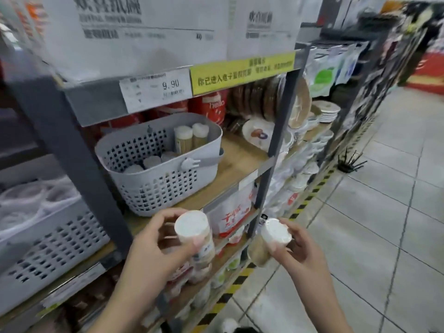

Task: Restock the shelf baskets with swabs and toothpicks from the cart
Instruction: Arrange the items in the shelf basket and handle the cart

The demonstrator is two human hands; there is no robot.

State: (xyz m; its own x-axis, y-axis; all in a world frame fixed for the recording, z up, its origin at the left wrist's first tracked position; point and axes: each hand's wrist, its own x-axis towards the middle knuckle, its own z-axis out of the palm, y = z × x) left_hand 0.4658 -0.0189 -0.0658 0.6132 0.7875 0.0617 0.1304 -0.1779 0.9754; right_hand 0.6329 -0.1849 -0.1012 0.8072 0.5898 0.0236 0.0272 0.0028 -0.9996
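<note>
Head view: two hands are raised before a store shelf, each gripping a white-capped canister. The left hand [153, 239] curls around one canister [195, 234]; the right hand [302, 246] curls around another [271, 236]. Above them on the wooden shelf sits a grey perforated basket [153, 186], already holding several similar canisters. A dark upright post [276, 131] stands right of the basket, with plates [283, 102] behind it. A price tag [156, 90] hangs above.
</note>
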